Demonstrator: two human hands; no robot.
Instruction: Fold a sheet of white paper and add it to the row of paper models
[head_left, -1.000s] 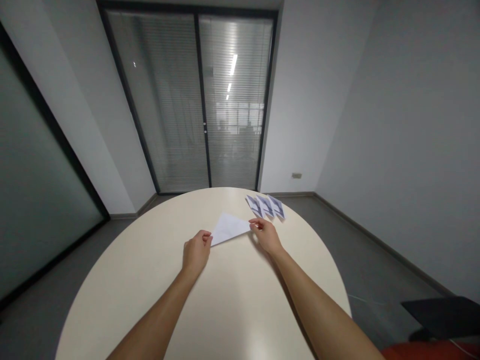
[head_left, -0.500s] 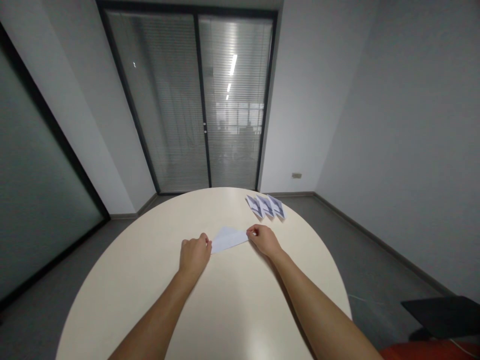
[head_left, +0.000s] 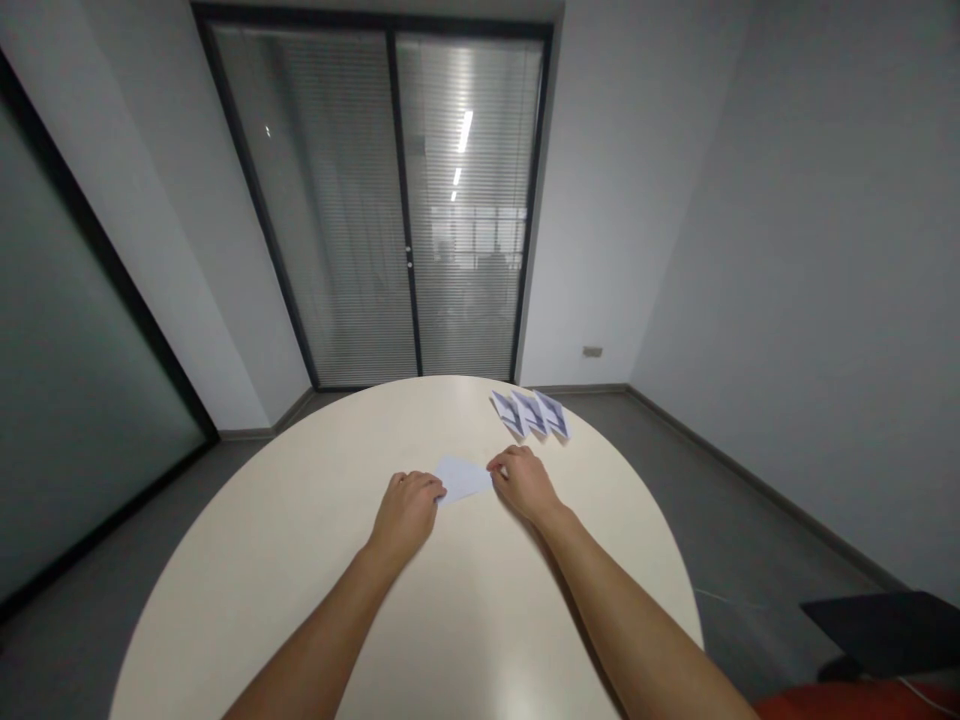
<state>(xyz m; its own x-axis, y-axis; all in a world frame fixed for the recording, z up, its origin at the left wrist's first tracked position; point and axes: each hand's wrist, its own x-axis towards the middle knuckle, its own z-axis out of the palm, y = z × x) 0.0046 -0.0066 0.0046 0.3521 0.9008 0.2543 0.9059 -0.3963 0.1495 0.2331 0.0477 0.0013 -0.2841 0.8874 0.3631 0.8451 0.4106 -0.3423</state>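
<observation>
A pale folded sheet of paper [head_left: 462,480] lies on the round cream table [head_left: 300,520] between my two hands. My left hand [head_left: 409,505] is closed at the paper's left end, its fingers bent over that edge and hiding it. At the opposite end, my right hand [head_left: 523,480] pinches the right corner between thumb and fingers. Beyond my right hand, near the table's far edge, three folded paper pieces [head_left: 531,414] with dark printed patches stand side by side.
Past the table are glass doors with blinds [head_left: 375,200] and a wall with a small socket plate [head_left: 592,352]. At the lower right are a dark flat object [head_left: 885,632] and something red [head_left: 847,702].
My left hand has moved right, over the left part of the paper, and less of the sheet shows. My right hand has shifted slightly to the left.
</observation>
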